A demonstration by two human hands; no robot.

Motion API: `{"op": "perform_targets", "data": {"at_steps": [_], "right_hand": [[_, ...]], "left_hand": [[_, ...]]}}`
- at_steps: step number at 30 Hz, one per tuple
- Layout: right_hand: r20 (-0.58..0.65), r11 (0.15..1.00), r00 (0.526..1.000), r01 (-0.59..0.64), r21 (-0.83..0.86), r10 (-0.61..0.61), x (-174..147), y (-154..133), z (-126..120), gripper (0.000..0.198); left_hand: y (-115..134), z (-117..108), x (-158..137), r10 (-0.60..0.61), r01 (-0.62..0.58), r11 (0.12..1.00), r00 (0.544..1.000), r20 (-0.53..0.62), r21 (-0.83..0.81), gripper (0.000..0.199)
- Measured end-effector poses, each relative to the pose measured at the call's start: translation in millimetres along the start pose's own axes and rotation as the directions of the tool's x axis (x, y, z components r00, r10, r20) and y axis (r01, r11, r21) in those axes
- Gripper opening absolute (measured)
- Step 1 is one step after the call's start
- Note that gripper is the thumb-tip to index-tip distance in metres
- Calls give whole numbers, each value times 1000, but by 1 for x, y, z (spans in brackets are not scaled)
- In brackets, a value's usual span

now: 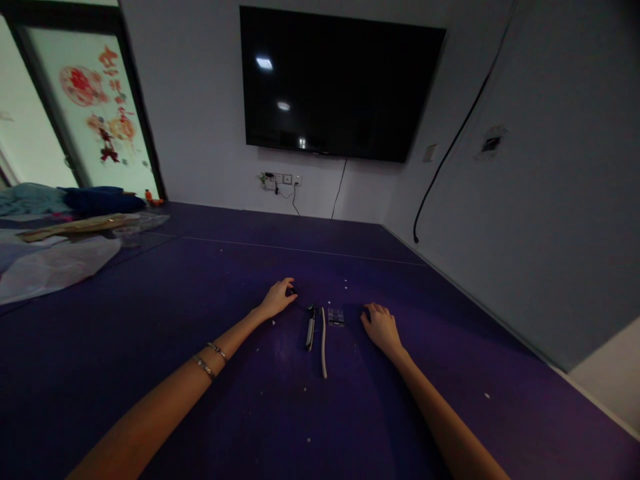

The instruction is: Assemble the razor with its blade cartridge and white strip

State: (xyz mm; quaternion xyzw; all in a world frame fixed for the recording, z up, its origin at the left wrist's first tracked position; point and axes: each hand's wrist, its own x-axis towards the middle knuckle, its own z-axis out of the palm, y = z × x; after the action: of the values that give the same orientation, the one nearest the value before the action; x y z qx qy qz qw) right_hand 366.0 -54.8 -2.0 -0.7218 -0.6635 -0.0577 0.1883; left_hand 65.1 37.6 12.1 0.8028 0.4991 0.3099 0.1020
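My left hand (278, 299) is closed with thumb and fingers around a small black object (291, 291), too dark to name. A thin dark line seems to run from it toward a slim black-and-white tool (311, 331), perhaps a folding knife, lying lengthwise on the purple surface (280, 413). Just right of that lies a pale, slightly bent tube or cable piece (324, 347). A small clear packet (336, 317) with dark parts sits beside its upper end. My right hand (381, 325) rests palm down to the right of the packet, fingers loosely bent and holding nothing.
White scraps (345, 281) dot the surface. Plastic sheeting (60, 263), cardboard (75, 227) and blue cloth (103, 200) lie at far left. A black cable (450, 147) hangs down the right wall. A television (340, 80) is mounted on the wall ahead.
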Motion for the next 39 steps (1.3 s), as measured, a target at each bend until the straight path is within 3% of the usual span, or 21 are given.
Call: {"op": "perform_targets", "data": {"at_steps": [5, 11, 17, 21, 24, 26, 28, 30, 33, 39], "right_hand": [[12, 1000, 1000, -2, 8, 2, 0, -1, -2, 38], [16, 1000, 1000, 3, 12, -3, -1, -2, -4, 39], [-6, 995, 1000, -18, 98, 18, 2, 6, 2, 36], [-152, 950, 986, -14, 311, 64, 8, 6, -4, 31], [-117, 780, 991, 25, 625, 62, 10, -13, -21, 24], [90, 522, 995, -95, 848, 36, 6, -33, -34, 26], [286, 232, 957, -269, 935, -43, 0, -54, -46, 29], [381, 90, 916, -372, 924, -129, -8, -72, -55, 28], [422, 37, 891, -422, 906, -169, -17, -88, -62, 28], [423, -6, 893, -429, 903, -152, -20, -94, -64, 28]], "left_hand": [[45, -9, -10, 138, -148, 984, 986, -98, -102, 41], [91, -16, -30, 320, -342, 927, 935, -152, -152, 46], [106, -22, -46, 415, -433, 892, 898, -144, -133, 49], [111, -24, -52, 410, -430, 891, 900, -148, -147, 49], [114, -24, -53, 399, -422, 892, 904, -155, -162, 48], [115, -24, -54, 398, -423, 892, 902, -167, -159, 47], [115, -24, -55, 398, -423, 894, 901, -173, -150, 46], [114, -24, -55, 397, -421, 896, 902, -172, -143, 45], [113, -22, -55, 401, -425, 895, 899, -175, -136, 45], [113, -21, -55, 412, -440, 888, 890, -196, -134, 46]]}}
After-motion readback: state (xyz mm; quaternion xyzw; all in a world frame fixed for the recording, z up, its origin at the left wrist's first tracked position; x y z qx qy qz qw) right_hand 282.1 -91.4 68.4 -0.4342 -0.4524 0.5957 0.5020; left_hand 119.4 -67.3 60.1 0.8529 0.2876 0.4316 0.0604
